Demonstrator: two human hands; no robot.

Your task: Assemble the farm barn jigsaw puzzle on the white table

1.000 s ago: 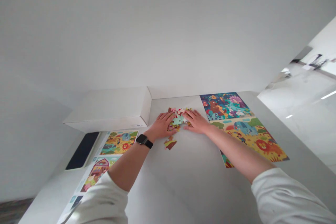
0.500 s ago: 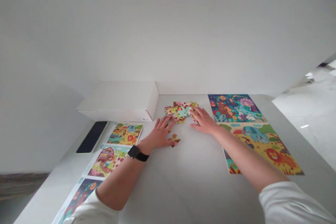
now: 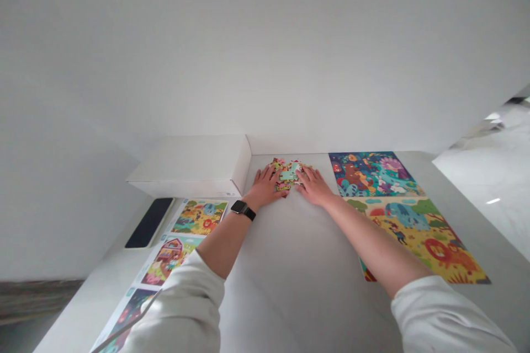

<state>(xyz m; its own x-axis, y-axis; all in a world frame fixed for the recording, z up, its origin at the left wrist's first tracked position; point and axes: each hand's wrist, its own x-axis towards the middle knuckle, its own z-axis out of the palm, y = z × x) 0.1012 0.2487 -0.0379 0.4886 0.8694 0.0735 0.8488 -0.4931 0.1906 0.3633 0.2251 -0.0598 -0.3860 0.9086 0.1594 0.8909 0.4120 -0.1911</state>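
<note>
A heap of loose jigsaw puzzle pieces lies on the white table near the wall, in green, red, yellow and pale mint. My left hand rests flat against the heap's left side, fingers apart, covering some pieces. From the right, my right hand touches the heap with its fingers stretched out. Neither hand grips a piece. A dark smartwatch is strapped on my left wrist.
A white box stands left of the heap against the wall. Left lie a phone and a sheet of small pictures. On the right, a night-forest puzzle adjoins a savanna puzzle.
My left hand has moved forward and slightly right, pushing the stray pieces into the heap, which is now more compact. My right hand stays at the heap's right side. The view has shifted slightly.
</note>
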